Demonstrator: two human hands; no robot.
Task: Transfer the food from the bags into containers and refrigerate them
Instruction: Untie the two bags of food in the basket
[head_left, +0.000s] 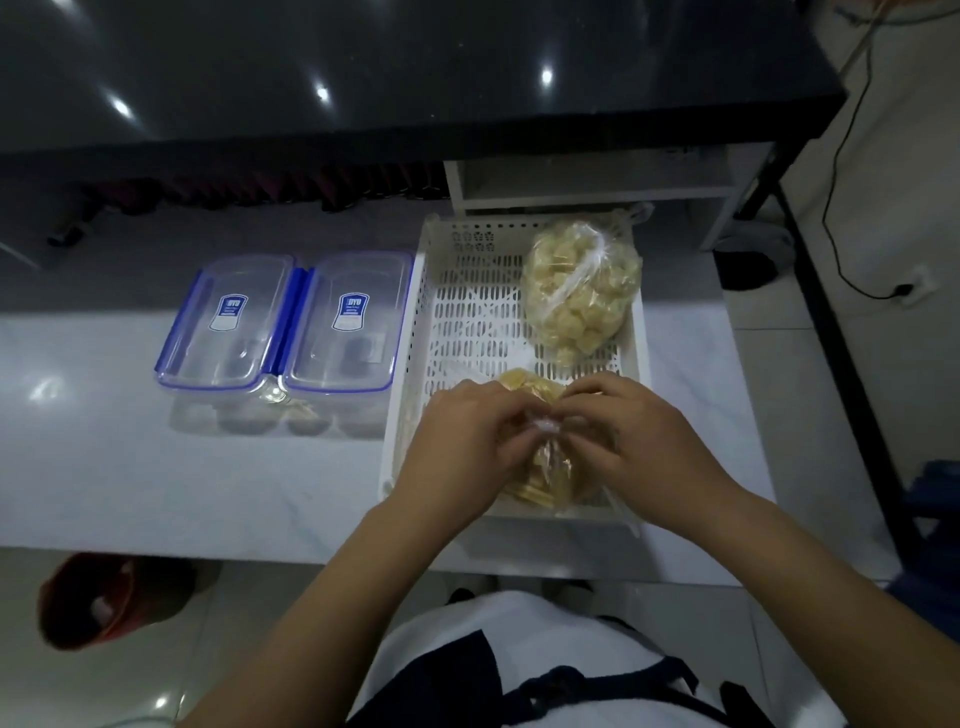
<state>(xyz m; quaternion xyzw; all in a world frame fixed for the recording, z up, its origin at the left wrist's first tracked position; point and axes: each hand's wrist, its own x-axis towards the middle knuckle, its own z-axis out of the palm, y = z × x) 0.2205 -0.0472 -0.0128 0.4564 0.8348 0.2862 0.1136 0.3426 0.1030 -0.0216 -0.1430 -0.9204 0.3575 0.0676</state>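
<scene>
White counter (130, 467), near bag (540, 483) at the basket's (415, 332) front edge: both my hands, left hand (462, 441) and right hand (623, 436), pinch its knot, so I'd loosen it slowly, keeping the bag low.

Two lidded containers (280, 322); two bags (582, 286) in basket (410, 415).

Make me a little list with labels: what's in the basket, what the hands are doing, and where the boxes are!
basket: white slotted basket on the white counter
far bag: tied bag of pale food chunks
near bag: bag of yellow slices
hands: left hand and right hand pinch the near bag's knot
boxes: two lidded clear containers, left of basket
</scene>
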